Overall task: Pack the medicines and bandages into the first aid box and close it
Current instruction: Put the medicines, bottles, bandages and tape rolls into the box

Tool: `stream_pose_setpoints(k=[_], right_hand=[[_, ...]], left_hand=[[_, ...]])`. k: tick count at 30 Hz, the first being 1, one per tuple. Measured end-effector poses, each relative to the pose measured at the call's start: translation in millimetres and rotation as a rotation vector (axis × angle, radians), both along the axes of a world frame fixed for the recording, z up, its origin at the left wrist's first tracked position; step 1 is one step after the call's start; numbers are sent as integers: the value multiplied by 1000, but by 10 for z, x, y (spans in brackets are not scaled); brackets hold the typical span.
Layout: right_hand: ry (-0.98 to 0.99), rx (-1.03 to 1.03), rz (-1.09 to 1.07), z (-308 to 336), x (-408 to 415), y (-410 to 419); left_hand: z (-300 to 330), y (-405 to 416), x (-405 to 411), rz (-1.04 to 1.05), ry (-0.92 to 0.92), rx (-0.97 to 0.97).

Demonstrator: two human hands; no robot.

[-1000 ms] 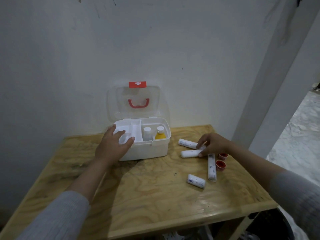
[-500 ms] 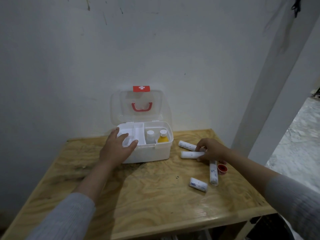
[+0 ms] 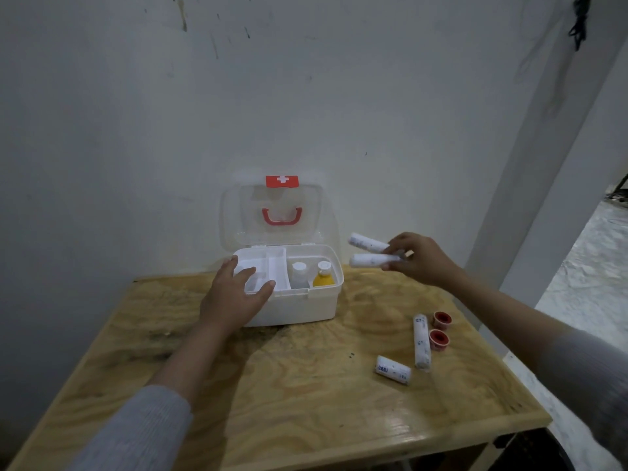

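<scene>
Our right hand's fingers [image 3: 394, 248] pinch the near ends of two white bandage rolls, an upper roll [image 3: 367, 242] and a lower roll [image 3: 373, 260]; both are off the worktop, pointing left toward the box. The right hand [image 3: 421, 258] hovers just to the right of the first aid box [image 3: 299, 305], above its rim level. Our left hand's fingers [image 3: 249, 273] are spread wide and hold nothing; they rest on the front left corner of the box, with the fingertips over the white divided tray [image 3: 272, 266] that fills the box's left part. The left hand [image 3: 234, 294] covers that corner.

In the right compartment of the box stand a clear bottle with a white cap [image 3: 299, 275] and, beside it, a yellow bottle with a white cap [image 3: 323, 275]. The translucent lid [image 3: 234, 212] stands open and upright against the wall [image 3: 136, 130], showing a red handle [image 3: 282, 217] and a red latch with a white cross [image 3: 282, 181].

On the wooden worktop [image 3: 289, 385], to the right of the box and well apart from it, lies a long bandage roll [image 3: 422, 341]. Just beside it on the right sit two small red-centred tape rolls [image 3: 442, 320], one nearer us [image 3: 439, 339]. A shorter bandage roll with blue print [image 3: 393, 369] lies near the long roll's close end.
</scene>
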State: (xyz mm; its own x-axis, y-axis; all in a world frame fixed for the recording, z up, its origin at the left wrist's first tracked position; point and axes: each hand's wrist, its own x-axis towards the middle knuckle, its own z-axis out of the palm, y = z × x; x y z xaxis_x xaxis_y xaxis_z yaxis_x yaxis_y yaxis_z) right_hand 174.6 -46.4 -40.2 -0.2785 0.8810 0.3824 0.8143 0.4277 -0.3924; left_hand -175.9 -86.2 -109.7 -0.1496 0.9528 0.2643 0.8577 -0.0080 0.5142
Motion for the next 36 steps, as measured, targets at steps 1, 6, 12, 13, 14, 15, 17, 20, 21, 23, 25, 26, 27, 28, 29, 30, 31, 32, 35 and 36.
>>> stream_pose_setpoints(k=[1,6,12,13,14,15,17,20,21,23,25,26,27,28,29,30,31,32,35,36], right_hand=[[23,20,10,94,-42,9],[-71,64,105,444,-382,80],[-429,-110,133,527,-869,312],[-452,-137,133,522,-936,348],[-479,-162,137,515,-996,385],[-511,-184,140,502,-1047,421],[-553,-223,135,461,-1119,498],[-541,-266,137,386,-1174,575],[-523,-275,140,359,-1180,584],[-456,-281,144,308,-1171,585],[-360,-270,135,261,-1141,585],[-308,-261,127,241,-1122,583],[-260,-254,120,226,-1103,578],[-218,-247,115,215,-1084,572],[-185,-241,111,208,-1064,563],[-159,-234,109,205,-1042,554],[-140,-226,105,205,-1020,540],[-124,-215,100,209,-997,522],[-67,-168,87,241,-895,424],[-53,-150,83,254,-846,372]], left_hand=[[0,-7,-1,1,-2,2],[16,-20,7,3,-6,3],[31,-30,2,1,-7,-17],[36,-33,6,3,-2,-17],[39,-33,9,4,-2,-17],[41,-36,9,2,-7,-16],[38,-35,6,-5,-24,-12],[34,-37,-3,-8,-29,-6],[35,-37,-2,-11,-31,-5],[40,-40,0,-11,-31,-5],[43,-39,3,-7,-26,-5],[42,-35,5,-8,-24,-3],[42,-35,7,-8,-21,1],[41,-34,10,-7,-18,3],[40,-35,12,-5,-15,3],[41,-36,14,-3,-15,3],[40,-35,15,-1,-16,5],[37,-33,16,1,-15,9],[29,-30,12,0,-2,14],[24,-27,11,-2,1,11]])
